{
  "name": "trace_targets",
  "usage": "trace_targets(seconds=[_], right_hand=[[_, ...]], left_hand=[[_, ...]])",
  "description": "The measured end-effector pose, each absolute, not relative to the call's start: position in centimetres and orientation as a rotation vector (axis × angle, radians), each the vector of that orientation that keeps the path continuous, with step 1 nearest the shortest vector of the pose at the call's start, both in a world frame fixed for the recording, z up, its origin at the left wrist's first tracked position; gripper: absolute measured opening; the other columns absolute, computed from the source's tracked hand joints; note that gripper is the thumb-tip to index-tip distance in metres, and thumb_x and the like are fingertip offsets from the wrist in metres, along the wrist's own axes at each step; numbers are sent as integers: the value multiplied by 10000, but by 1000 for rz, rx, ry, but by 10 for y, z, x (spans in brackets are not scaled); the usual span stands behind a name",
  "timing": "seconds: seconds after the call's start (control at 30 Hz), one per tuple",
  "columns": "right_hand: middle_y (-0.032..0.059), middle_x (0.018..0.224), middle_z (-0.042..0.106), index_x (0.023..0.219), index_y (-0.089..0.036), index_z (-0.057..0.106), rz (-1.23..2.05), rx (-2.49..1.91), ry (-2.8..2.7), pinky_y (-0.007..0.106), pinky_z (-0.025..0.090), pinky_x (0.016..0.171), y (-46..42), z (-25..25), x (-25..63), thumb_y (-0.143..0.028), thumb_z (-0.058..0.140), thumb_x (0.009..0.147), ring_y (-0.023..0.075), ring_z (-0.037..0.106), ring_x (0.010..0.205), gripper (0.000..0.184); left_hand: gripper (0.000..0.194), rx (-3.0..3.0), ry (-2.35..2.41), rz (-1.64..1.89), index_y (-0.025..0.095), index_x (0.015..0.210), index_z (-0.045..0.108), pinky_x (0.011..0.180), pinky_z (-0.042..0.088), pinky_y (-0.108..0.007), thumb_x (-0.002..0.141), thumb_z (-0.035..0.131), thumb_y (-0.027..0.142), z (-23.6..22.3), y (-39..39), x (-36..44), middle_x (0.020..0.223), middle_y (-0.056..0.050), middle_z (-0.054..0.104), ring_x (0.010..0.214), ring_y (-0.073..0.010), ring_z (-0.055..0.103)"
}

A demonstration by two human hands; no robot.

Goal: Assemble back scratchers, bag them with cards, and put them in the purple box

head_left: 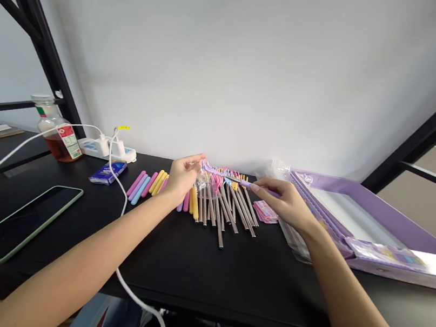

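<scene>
Between my two hands is a slim purple stick with a metal shaft [234, 178]. My left hand [184, 175] pinches its curved purple head. My right hand [284, 199] is closed around its purple handle. Clear crinkled plastic [201, 181] shows just below my left fingers; whether they grip it too I cannot tell. Beneath the stick lies a pile of metal rods [222, 213] with pink, blue and yellow shaped heads. Coloured handle-like tubes [144, 188] in pink, blue, yellow and purple lie in a row around my left hand, partly hidden by it.
A purple box [340, 190] stands at right, with clear plastic bags [295, 235] and pink cards [265, 211] beside it. On the left are a phone [20, 224], a blue packet [108, 171], a power strip [95, 148], a bottle [60, 134] and a white cable [120, 198].
</scene>
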State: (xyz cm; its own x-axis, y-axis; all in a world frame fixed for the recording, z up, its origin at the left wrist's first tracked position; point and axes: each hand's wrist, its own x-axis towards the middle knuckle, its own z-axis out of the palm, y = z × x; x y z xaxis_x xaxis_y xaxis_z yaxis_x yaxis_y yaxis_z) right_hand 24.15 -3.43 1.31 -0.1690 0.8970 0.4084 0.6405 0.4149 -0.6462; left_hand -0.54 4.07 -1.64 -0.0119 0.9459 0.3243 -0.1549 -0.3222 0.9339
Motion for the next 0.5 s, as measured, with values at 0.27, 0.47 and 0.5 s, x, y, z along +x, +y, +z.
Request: trace_targets(seconds=[0.27, 0.47, 0.5], right_hand=[[9, 602, 615, 803, -203, 773, 197, -1470, -2071, 291, 339, 548, -32, 10, 261, -593, 595, 891, 136, 454, 553, 437], [22, 639, 671, 818, -206, 779, 55, -1486, -2045, 298, 373, 559, -28, 7, 265, -525, 627, 879, 151, 522, 553, 359], [29, 671, 691, 834, -203, 781, 32, -1476, -2032, 300, 386, 574, -28, 6, 265, -504, 634, 876, 158, 550, 574, 338]], left_hand=[[446, 1587, 983, 1485, 290, 1295, 662, 1018, 544, -428, 878, 621, 139, -22, 39, -4, 1407, -54, 589, 1138, -252, 673], [319, 1517, 984, 1379, 193, 1139, 733, 1053, 501, -401, 829, 660, 174, -28, 43, -3, 1287, -108, 681, 1196, -272, 648], [317, 1491, 982, 1364, 188, 1134, 734, 1050, 498, -397, 824, 665, 184, -28, 43, -3, 1278, -115, 686, 1204, -275, 643]])
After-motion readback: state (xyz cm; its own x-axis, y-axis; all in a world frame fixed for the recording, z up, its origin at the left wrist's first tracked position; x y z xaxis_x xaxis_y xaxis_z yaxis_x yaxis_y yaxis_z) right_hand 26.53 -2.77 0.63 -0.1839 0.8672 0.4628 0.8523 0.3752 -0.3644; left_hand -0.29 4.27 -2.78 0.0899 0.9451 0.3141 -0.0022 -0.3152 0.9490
